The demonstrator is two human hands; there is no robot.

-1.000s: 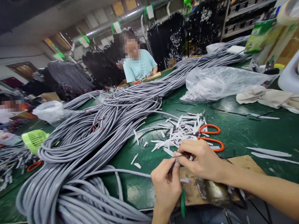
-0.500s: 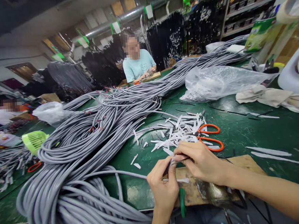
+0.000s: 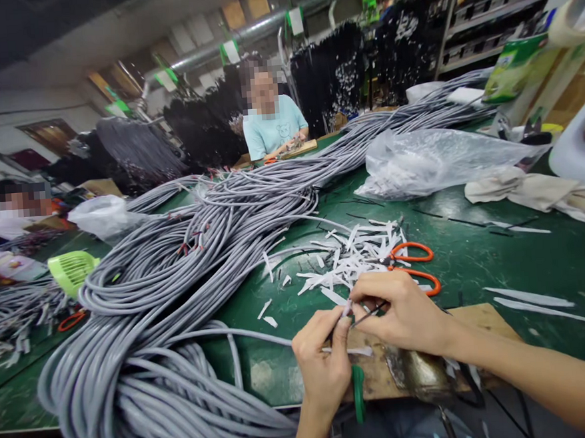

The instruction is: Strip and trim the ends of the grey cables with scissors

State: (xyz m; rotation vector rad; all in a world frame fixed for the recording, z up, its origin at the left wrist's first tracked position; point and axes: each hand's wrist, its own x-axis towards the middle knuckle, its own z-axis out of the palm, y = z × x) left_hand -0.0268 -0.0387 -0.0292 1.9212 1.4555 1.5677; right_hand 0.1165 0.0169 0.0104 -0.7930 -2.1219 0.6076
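The grey cable end (image 3: 340, 317) lies between both hands, its long axis running left to right, tip toward the right hand (image 3: 404, 311); the left hand (image 3: 325, 360) pinches its sheath, the right hand pinches thin wires at its tip. Beyond the right hand's knuckles lie orange scissors (image 3: 412, 264) among white offcuts (image 3: 345, 258); left of the left hand sprawls the cable heap (image 3: 168, 301).

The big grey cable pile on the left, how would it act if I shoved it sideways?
The grey cable pile would probably feel heavy: many thick loops are stacked. It looks floppy, draping over the table edge, so loops would likely slide and tangle rather than move together.
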